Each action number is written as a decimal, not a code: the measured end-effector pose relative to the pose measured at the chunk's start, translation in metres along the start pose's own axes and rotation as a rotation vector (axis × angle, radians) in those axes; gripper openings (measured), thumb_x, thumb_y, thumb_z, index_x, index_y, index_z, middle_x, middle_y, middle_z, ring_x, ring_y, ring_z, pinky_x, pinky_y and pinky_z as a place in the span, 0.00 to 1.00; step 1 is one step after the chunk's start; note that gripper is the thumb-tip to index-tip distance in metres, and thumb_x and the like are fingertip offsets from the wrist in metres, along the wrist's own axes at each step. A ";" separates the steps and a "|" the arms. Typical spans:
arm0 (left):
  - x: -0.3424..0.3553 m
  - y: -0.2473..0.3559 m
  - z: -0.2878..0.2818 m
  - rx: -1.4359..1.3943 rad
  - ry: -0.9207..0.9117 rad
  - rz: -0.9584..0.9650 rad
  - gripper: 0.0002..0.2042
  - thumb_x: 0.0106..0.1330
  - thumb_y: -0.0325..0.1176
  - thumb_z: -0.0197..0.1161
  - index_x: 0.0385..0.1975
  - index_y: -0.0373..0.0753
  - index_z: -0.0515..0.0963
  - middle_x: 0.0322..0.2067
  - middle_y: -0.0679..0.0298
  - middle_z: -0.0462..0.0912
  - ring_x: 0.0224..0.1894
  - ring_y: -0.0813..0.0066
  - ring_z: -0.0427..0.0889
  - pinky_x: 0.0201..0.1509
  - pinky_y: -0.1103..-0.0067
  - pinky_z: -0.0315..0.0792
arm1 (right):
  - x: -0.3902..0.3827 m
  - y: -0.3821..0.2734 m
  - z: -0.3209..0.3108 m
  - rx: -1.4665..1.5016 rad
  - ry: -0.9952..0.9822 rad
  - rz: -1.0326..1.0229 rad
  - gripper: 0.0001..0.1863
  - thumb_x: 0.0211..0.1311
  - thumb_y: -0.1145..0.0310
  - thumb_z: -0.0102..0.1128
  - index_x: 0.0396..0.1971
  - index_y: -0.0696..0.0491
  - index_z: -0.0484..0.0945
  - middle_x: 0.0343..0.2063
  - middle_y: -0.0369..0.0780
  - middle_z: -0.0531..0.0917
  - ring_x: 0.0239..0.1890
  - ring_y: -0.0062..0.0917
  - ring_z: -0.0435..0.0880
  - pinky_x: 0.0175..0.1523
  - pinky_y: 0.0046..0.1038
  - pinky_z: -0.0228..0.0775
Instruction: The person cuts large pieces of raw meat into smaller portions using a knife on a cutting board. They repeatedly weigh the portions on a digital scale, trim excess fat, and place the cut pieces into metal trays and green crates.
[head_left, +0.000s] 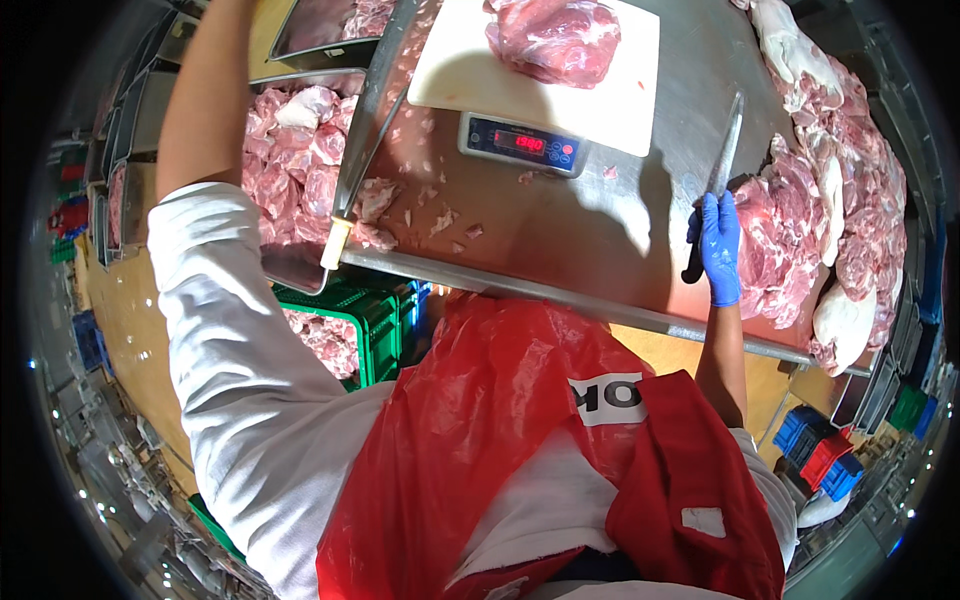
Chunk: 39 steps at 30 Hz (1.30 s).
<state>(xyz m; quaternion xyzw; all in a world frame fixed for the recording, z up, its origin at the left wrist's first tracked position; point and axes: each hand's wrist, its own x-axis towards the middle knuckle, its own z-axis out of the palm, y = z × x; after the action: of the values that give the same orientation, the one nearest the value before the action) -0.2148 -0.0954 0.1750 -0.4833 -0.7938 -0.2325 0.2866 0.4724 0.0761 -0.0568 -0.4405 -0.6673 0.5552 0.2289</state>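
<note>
My right hand [720, 240], in a blue glove, is closed around the dark handle of a knife [728, 150]. The blade points away from me over the steel table [610, 250]. Right beside that hand lies a heap of raw meat [785, 230]. My left arm [205, 110] reaches far forward on the left; its hand is cut off by the upper edge. A digital scale [520, 145] with a lit red display stands mid-table. Its white board [450, 65] bears a large piece of raw meat [565, 45].
A metal tray [318, 280] of meat pieces sits left of the table. Below it is a green crate [375, 345] with more meat. A long tool with a pale handle [337, 243] lies along the table's left edge. Meat scraps [378, 200] are scattered near it.
</note>
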 end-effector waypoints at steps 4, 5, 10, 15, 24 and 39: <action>-0.022 0.064 0.090 -0.406 -0.302 0.009 0.10 0.66 0.35 0.61 0.38 0.35 0.82 0.34 0.61 0.86 0.36 0.72 0.82 0.44 0.73 0.77 | -0.002 -0.005 0.006 0.296 0.019 0.033 0.10 0.76 0.62 0.48 0.36 0.53 0.70 0.22 0.36 0.75 0.20 0.19 0.74 0.26 0.23 0.70; -0.027 0.066 0.119 -0.539 -0.349 0.017 0.10 0.66 0.35 0.61 0.37 0.36 0.83 0.31 0.62 0.85 0.34 0.73 0.81 0.42 0.74 0.76 | -0.002 -0.010 0.013 0.371 0.032 0.039 0.10 0.76 0.63 0.48 0.36 0.53 0.70 0.23 0.37 0.76 0.21 0.20 0.75 0.28 0.24 0.72; -0.063 0.060 0.232 -0.342 -0.739 0.223 0.27 0.69 0.56 0.56 0.60 0.44 0.75 0.51 0.51 0.81 0.53 0.58 0.78 0.61 0.66 0.68 | 0.021 -0.057 0.077 0.794 -0.217 0.166 0.11 0.74 0.66 0.50 0.42 0.59 0.74 0.39 0.46 0.81 0.36 0.30 0.83 0.48 0.32 0.79; -0.081 0.172 0.258 -1.111 -1.068 -0.548 0.21 0.68 0.48 0.60 0.50 0.37 0.80 0.47 0.61 0.84 0.49 0.74 0.80 0.56 0.75 0.74 | 0.070 -0.054 0.142 0.989 -0.306 0.194 0.15 0.73 0.62 0.52 0.47 0.59 0.74 0.45 0.46 0.81 0.48 0.35 0.83 0.56 0.38 0.78; -0.128 0.191 0.192 -1.148 -1.037 -0.343 0.15 0.63 0.37 0.63 0.46 0.37 0.81 0.39 0.62 0.83 0.40 0.77 0.81 0.47 0.80 0.74 | 0.117 -0.049 0.191 1.396 -0.222 0.257 0.13 0.71 0.57 0.57 0.39 0.52 0.77 0.33 0.39 0.80 0.38 0.34 0.82 0.49 0.46 0.79; -0.251 0.176 0.103 -1.605 -0.485 -1.318 0.20 0.63 0.37 0.63 0.54 0.43 0.70 0.43 0.61 0.76 0.38 0.64 0.81 0.36 0.66 0.80 | 0.198 -0.176 0.219 0.275 -0.730 -0.101 0.16 0.70 0.57 0.56 0.40 0.56 0.81 0.33 0.36 0.82 0.33 0.20 0.80 0.41 0.21 0.74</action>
<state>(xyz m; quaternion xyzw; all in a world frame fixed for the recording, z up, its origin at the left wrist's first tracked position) 0.0122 -0.1136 -0.0542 -0.0393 -0.5489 -0.6943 -0.4637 0.1389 0.1253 0.0116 -0.1460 -0.6449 0.7477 0.0605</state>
